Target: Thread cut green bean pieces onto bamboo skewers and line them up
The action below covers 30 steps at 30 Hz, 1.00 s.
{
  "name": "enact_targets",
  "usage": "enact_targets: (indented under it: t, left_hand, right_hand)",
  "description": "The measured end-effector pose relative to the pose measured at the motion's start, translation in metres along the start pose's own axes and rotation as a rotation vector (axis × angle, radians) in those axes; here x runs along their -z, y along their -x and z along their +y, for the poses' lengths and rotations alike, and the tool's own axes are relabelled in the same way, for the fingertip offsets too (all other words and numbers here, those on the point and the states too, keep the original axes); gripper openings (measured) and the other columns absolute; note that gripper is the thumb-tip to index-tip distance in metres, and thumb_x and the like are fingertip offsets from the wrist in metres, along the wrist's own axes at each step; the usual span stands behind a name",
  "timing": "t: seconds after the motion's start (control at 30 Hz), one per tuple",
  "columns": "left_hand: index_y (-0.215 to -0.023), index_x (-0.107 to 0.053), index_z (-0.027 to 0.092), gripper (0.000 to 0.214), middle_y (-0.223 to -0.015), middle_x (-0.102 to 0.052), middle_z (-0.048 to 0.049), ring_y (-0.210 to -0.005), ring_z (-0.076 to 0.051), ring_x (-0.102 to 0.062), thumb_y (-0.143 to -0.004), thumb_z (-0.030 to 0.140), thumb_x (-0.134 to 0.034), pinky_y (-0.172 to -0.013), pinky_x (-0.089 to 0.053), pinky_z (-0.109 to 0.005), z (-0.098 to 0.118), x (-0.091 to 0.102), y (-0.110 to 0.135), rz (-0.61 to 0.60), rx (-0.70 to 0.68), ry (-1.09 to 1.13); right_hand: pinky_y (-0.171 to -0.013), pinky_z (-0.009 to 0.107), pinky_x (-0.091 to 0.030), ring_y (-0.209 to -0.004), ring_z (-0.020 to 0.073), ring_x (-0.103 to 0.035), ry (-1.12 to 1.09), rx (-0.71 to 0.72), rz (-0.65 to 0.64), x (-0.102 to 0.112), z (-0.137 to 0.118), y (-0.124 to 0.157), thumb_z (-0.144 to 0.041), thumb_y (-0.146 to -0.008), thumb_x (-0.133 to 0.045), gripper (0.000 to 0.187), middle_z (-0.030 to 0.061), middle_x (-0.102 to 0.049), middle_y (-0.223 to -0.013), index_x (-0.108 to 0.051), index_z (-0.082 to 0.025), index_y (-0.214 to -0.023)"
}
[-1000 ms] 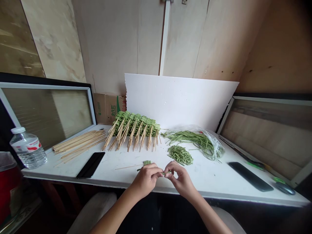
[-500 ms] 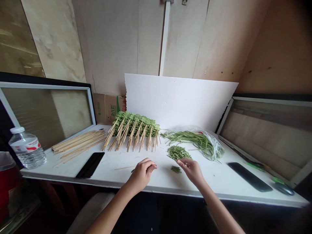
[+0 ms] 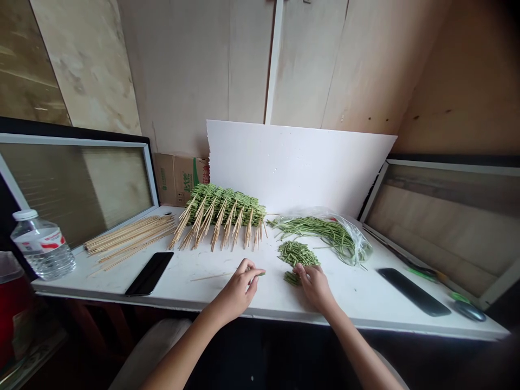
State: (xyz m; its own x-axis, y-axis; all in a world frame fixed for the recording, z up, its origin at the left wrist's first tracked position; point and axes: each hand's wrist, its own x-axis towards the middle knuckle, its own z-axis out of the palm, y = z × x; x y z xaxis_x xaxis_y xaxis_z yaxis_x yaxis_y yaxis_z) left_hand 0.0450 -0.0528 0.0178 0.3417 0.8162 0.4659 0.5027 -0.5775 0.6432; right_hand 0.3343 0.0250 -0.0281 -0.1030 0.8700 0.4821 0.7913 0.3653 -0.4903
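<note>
Only one view: a head cam up above the near edge of the white table, facing forward and down toward its far edge and the wall. Close in, wide lens; left hand and right hand sit low centre.

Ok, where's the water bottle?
In the head view, the water bottle stands at the far left end of the table, just left of the loose bamboo skewers.

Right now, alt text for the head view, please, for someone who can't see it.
Two hands work at a white table: the left hand pinches a skewer, the right hand touches a clump of cut beans. Around lie loaded skewers, bare sticks, bagged long beans, a phone and a bottle.
</note>
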Motion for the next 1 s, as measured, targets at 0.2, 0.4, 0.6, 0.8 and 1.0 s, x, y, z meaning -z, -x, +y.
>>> enact_targets:
  t: [0.2,0.4,0.6,0.8,1.0]
  left_hand:
    - [-0.133,-0.062,0.023,0.037,-0.117,-0.054,-0.0080,-0.086,-0.014,-0.062,-0.104,0.018,-0.040,-0.087,-0.056,-0.031,0.000,-0.005,0.000,-0.018,-0.005,0.037]
    - [-0.120,-0.057,0.021,0.026,-0.105,-0.061,-0.0060,-0.096,-0.018,-0.062,-0.096,0.013,-0.054,-0.087,-0.057,-0.031,-0.004,-0.008,-0.002,0.093,-0.011,0.100]
    - [-0.126,-0.053,0.023,0.034,-0.102,-0.065,-0.0044,-0.094,-0.017,-0.064,-0.094,0.014,-0.059,-0.088,-0.058,-0.033,0.006,-0.007,0.000,0.084,0.008,0.103]
    - [-0.125,-0.056,0.024,0.031,-0.101,-0.068,-0.0047,-0.094,-0.019,-0.065,-0.095,0.018,-0.062,-0.090,-0.057,-0.036,0.022,-0.005,0.000,0.108,-0.005,0.139]
    - [-0.104,-0.068,0.021,0.013,-0.100,-0.068,-0.0062,-0.088,-0.018,-0.065,-0.100,0.020,-0.056,-0.083,-0.055,-0.032,0.029,0.002,-0.003,0.122,-0.054,0.111]
  right_hand:
    - [-0.075,0.040,-0.048,-0.091,0.0306,-0.065,0.094,0.002,0.036,0.007,-0.008,0.001,-0.058,-0.105,-0.034,0.062,0.0084,-0.072,-0.073,-0.078,-0.025,-0.078]
    - [-0.080,0.043,-0.044,-0.097,0.0331,-0.063,0.154,-0.065,0.013,0.014,-0.015,0.001,-0.058,-0.105,-0.033,0.062,0.0098,-0.071,-0.075,-0.074,-0.024,-0.073]
    - [-0.087,0.045,-0.049,-0.102,0.0310,-0.062,-0.112,0.195,-0.070,0.029,-0.067,0.008,-0.052,-0.103,-0.051,0.039,0.0104,-0.075,-0.101,-0.075,-0.023,-0.113]
    - [-0.079,0.040,-0.052,-0.089,0.0264,-0.062,-0.309,0.385,-0.146,0.036,-0.120,0.023,-0.039,-0.102,-0.058,0.021,0.0076,-0.073,-0.091,-0.075,-0.029,-0.109]
    - [-0.080,0.043,-0.049,-0.088,0.0273,-0.059,-0.347,0.350,-0.010,0.043,-0.115,0.021,-0.035,-0.102,-0.058,0.017,0.0082,-0.071,-0.088,-0.073,-0.027,-0.100]
